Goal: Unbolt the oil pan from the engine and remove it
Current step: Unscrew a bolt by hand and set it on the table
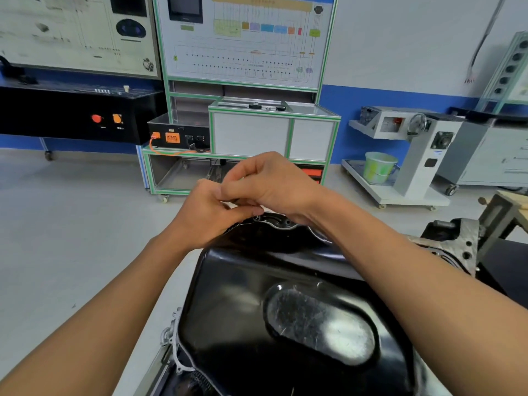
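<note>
The glossy black oil pan [257, 295] sits upside down on the engine [454, 244], filling the lower middle of the view. Both hands meet above its far flange. My left hand [208, 215] curls its fingers at the flange edge, and my right hand [268, 184] pinches something small against the left hand's fingertips. What they hold is hidden between the fingers. Empty bolt holes [285, 222] show on the flange just below the hands.
A grey metal stand [503, 212] holds the engine at right. Beyond are a green-framed training bench [274, 130], a black console [71, 112] at left, and a white cart with a green bucket [378, 167]. The floor is pale grey.
</note>
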The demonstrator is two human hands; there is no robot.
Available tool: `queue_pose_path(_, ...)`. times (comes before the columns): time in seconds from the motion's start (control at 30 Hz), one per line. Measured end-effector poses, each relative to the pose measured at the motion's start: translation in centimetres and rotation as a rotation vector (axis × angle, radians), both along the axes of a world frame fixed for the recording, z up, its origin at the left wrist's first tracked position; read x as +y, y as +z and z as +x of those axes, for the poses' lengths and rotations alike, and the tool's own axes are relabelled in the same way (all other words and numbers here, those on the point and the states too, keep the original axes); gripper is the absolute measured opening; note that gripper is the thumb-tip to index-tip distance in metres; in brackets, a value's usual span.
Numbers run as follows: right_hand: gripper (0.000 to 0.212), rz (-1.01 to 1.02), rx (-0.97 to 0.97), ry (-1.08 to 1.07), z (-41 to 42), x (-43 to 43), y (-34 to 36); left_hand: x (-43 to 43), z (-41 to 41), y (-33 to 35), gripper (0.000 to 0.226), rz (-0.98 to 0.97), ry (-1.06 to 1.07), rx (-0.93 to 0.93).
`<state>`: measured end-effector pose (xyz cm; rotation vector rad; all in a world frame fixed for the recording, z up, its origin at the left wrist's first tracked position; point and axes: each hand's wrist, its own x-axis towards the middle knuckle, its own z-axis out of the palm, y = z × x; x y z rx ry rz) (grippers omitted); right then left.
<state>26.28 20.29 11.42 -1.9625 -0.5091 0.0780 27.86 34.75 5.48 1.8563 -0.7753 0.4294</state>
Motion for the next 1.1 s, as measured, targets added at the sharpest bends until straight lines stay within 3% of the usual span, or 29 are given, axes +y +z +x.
queue_pose_path(0.23, 0.016, -0.005, -0.113, 0.085, -0.5, -2.6, 0.6, 0.3, -0.2, -0.2, 0.024, -0.034, -0.025, -0.009)
queue_pose_path(0.37, 0.012, 0.141, -0.049, 0.147, 0.2, -3.9, -0.3, 0.0, -0.4, 0.0, 0.022, -0.023, -0.046, 0.025)
queue_pose_path(0.5, 0.019, 0.144, -0.027, 0.186, 0.8, -3.8, -0.8, 0.2, -0.2, 0.0, 0.023, -0.036, -0.033, 0.005)
queue_pose_path(0.67, 0.007, 0.278, 0.023, 0.12, 0.7, -2.6, -1.6, 0.0, 0.1, -0.1, 0.004, -0.043, -0.01, -0.056)
queue_pose_path(0.73, 0.016, 0.262, -0.073, 0.034, 0.6, -2.3, -2.0, -0.1, 0.2, 0.1, 0.015, -0.061, -0.033, -0.069)
queue_pose_path(0.83, 0.021, 0.101, -0.384, -0.093, 0.5, -2.1, -2.2, -0.2, 0.2, 0.2, 0.03, -0.059, -0.042, -0.093)
queue_pose_path(0.97, 0.015, -0.047, -0.614, -0.147, 0.3, -2.0, -2.3, -0.4, 0.6, 0.0, 0.024, -0.075, -0.025, -0.069)
queue_pose_path(1.1, 0.016, -0.188, -0.701, -0.072, -0.1, -2.2, -2.2, 0.1, 0.5, -0.3, 0.026, -0.105, -0.112, 0.029)
